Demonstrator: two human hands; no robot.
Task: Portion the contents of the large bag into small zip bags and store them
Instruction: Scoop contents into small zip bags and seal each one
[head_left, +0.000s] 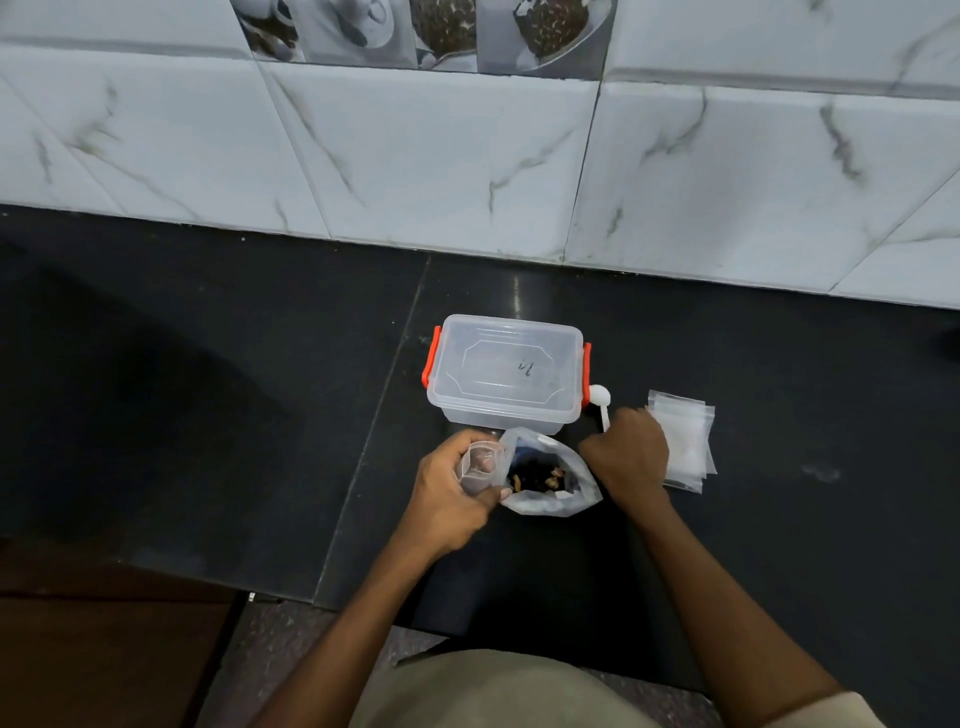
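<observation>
Nearest us, our left hand (457, 493) curls round a small zip bag (480, 465), holding it open-mouthed just beside the large bag (550, 480), which sits open on the black counter (208, 415) with dark contents showing. Our right hand (626, 454) closes round the handle of a white spoon (600, 400), resting partly over a stack of spare zip bags (685, 441). Behind stands a lidded clear container (506, 371) with orange latches, then the tiled wall (467, 156)

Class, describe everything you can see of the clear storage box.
The storage box is clear plastic, rectangular with rounded corners, standing upright on the black counter just behind the open large bag. Its clear lid is on, with an orange-red latch at each end. A white spoon lies by its right end.
</observation>
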